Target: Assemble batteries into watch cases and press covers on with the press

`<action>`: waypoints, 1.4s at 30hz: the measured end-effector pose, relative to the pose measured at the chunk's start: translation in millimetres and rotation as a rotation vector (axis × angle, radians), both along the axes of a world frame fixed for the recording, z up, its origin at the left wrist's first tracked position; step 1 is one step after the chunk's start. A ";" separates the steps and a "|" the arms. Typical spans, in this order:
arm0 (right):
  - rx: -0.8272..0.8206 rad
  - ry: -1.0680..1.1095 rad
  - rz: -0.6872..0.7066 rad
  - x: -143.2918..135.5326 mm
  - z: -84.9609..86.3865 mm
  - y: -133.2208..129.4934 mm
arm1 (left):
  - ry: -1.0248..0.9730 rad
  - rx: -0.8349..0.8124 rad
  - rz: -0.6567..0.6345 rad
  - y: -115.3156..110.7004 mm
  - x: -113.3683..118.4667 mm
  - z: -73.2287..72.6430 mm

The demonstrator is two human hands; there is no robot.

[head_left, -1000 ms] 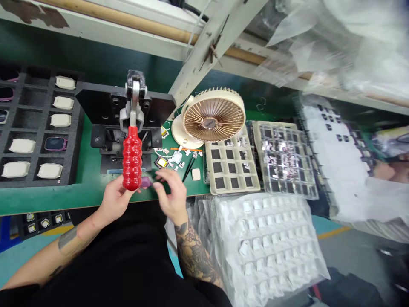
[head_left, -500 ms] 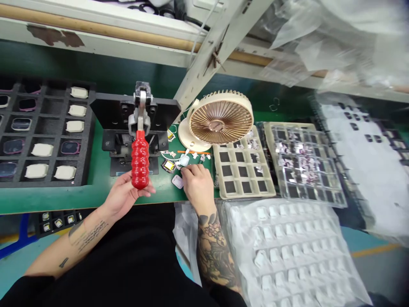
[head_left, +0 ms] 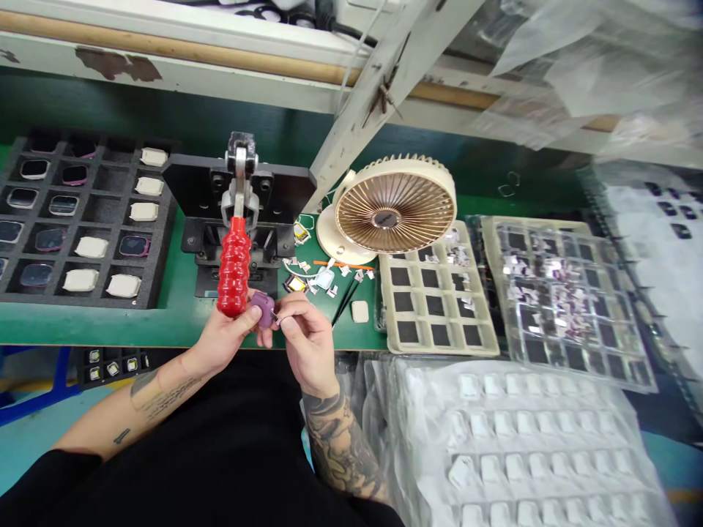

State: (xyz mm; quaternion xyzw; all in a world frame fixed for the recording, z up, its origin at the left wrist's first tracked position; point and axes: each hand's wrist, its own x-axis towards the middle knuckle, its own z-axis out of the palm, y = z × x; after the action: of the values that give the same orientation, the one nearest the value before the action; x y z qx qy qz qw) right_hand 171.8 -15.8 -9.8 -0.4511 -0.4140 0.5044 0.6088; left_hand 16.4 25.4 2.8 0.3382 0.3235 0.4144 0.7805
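Note:
My left hand (head_left: pixel 231 333) is closed on a small purple watch case (head_left: pixel 263 309), thumb on its face, just below the red handle (head_left: pixel 233 271) of a black toggle press (head_left: pixel 242 197). At the case's right edge, my right hand (head_left: pixel 307 340) is closed in a pinch. A thin dark tip shows between its fingers and the case; what it is I cannot make out. Black tweezers (head_left: pixel 345 300) lie on the green table right of my right hand, beside a pale rounded-square piece (head_left: pixel 359 312). Behind my hands is a small yellow-and-black part (head_left: pixel 295 285).
A cream fan (head_left: pixel 392 205) stands behind the small parts. To the left is a black foam tray (head_left: pixel 163 256) of watch pieces. Cream compartment trays (head_left: pixel 414 344) and a clear-lidded box (head_left: pixel 593 366) are at right. A plastic-covered tray (head_left: pixel 527 439) extends below the table edge.
My right hand has moved left from the small parts to meet my left hand. The purple case now shows in my left hand. The camera view has shifted slightly.

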 end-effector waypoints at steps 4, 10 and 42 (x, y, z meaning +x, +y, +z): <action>0.006 0.019 0.052 1.5 -0.8 1.4 | 0.037 0.031 -0.043 -0.6 -0.9 -7.1; -0.086 0.006 0.035 3.0 -2.1 -4.4 | 0.169 0.129 -0.091 -6.4 -7.5 -6.1; 0.072 -1.099 -0.154 53.7 -8.9 -0.1 | 0.869 0.819 0.031 -17.1 -28.8 -9.7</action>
State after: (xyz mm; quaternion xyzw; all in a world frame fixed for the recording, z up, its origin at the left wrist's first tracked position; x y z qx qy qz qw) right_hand 225.5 -15.9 -18.7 -0.6556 -0.6537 0.1344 0.3533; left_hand -12.4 8.3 -6.9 0.7455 0.4321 0.3405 0.3763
